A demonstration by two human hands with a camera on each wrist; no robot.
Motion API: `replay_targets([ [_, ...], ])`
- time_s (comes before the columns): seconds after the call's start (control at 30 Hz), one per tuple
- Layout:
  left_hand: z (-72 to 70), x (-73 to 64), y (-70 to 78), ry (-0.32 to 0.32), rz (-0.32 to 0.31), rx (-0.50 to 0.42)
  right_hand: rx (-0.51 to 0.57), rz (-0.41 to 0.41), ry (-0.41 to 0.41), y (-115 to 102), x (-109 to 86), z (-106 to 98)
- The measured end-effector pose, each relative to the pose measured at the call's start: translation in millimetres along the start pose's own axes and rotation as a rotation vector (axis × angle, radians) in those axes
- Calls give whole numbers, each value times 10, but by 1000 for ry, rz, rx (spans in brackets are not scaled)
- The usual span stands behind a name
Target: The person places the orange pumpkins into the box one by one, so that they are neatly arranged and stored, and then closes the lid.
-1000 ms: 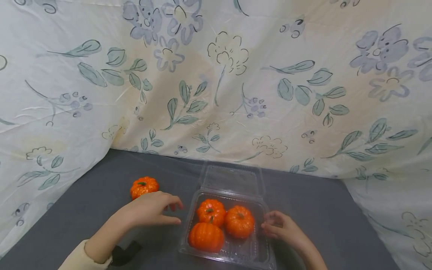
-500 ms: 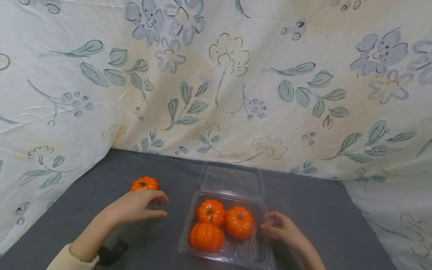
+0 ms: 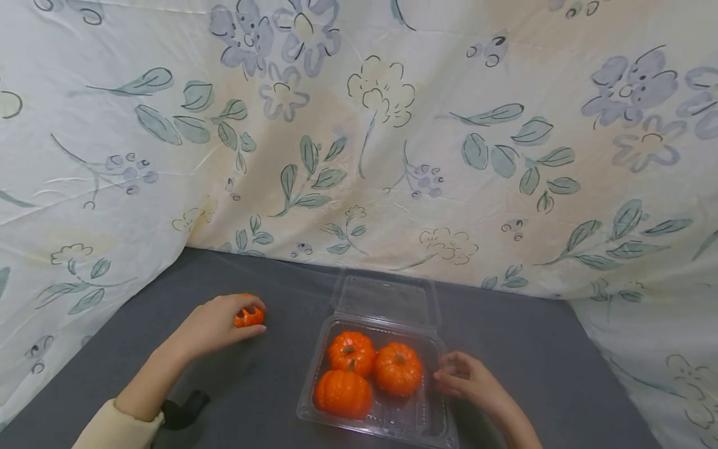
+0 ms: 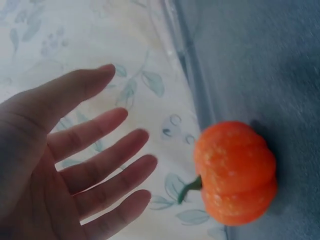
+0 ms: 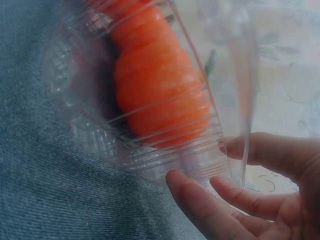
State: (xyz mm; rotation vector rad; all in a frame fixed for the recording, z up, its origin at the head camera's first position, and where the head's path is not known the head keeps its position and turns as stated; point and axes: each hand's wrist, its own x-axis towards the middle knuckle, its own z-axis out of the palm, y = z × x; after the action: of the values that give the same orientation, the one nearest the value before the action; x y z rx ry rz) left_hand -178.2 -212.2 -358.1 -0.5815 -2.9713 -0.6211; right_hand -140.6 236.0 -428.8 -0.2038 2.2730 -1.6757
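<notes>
My left hand (image 3: 215, 321) reaches over an orange pumpkin (image 3: 248, 317) on the left of the table, partly covering it in the head view. The left wrist view shows its fingers spread and loosely bent, apart from the pumpkin (image 4: 236, 172) with its green stem. A clear hinged plastic box (image 3: 387, 430) stands in the middle, its lid (image 3: 387, 299) folded back. Inside it sit three pumpkins: one at the back (image 3: 351, 349), one at the right (image 3: 397, 369), one in front (image 3: 343, 394). My right hand (image 3: 471, 383) is at the box's right rim, fingertips against the clear wall (image 5: 200, 155).
Dark grey cloth covers the table (image 3: 521, 349). Behind it and along both sides hangs a floral curtain (image 3: 392, 187). A black strap-like piece (image 3: 185, 410) shows beneath the left wrist, by the cream sleeve (image 3: 118, 427).
My left hand has moved left, away from the box, and up over the lone pumpkin. The right hand and the box stay where they were.
</notes>
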Motion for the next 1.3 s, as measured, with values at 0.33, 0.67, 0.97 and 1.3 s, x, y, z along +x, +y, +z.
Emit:
replay_targets([
  [0.33, -29, 82, -180, 18, -65, 48, 5, -3, -7, -4, 8, -6],
  [0.67, 19, 91, -260, -9, -80, 36, 8, 6, -17, -15, 9, -11],
  [0.97, 70, 95, -345, -3, -60, 35, 0, 25, -9, -39, 11, -8],
  [1.3, 122, 115, -361, -21, -71, 57, -1, 28, -11, -56, 17, -6],
])
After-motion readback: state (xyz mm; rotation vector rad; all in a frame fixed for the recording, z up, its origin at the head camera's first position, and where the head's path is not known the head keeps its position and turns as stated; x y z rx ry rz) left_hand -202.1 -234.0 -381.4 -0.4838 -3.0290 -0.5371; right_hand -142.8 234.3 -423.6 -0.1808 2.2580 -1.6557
